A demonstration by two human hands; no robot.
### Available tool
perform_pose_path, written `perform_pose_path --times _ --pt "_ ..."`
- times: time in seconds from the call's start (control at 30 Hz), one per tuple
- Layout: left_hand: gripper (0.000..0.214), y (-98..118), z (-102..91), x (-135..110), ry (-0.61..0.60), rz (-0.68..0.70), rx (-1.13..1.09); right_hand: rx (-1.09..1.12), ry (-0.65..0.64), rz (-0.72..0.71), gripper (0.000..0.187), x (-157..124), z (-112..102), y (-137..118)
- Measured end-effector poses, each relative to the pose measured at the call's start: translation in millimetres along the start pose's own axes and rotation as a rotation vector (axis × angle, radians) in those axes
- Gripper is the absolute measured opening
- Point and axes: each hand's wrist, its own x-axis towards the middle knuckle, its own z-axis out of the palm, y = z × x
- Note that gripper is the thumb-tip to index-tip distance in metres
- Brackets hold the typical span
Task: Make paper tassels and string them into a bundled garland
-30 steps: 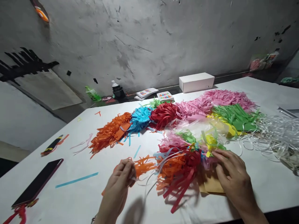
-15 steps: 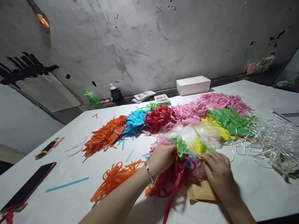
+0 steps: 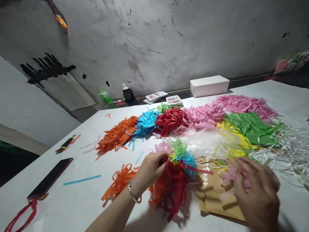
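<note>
Fingers of the left hand [image 3: 152, 169] are pinching a multicoloured paper-strip bundle [image 3: 177, 177], seemingly mid-separation and next requiring steadiness, any grip by the blurred right hand [image 3: 259, 191] being indeterminable.

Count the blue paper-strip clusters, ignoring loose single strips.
2 visible: bright-blue paper cluster, between the orange paper cluster and dark-red paper cluster; smaller blue paper tuft, beside the left hand. More may hide in the multicoloured paper bunch.

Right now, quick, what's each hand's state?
Left hand: closed, holding multicoloured paper-strip bunch.
Right hand: blurred, at crumpled pink paper strips; grip can't be told.
</note>
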Motion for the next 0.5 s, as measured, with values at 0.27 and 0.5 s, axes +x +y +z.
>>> perform_pose_path --times 0.27,0.5 --pt "0.014 -1.0 5.4 -8.9 -0.06 0.131 0.173 0.388 -0.208 -0.102 0.028 -8.7 16.0 -85.6" --pt "0.017 -5.3 9.2 -18.3 -0.016 0.325 0.202 0.408 -0.298 -0.01 0.03 -3.3 29.2 -107.9"
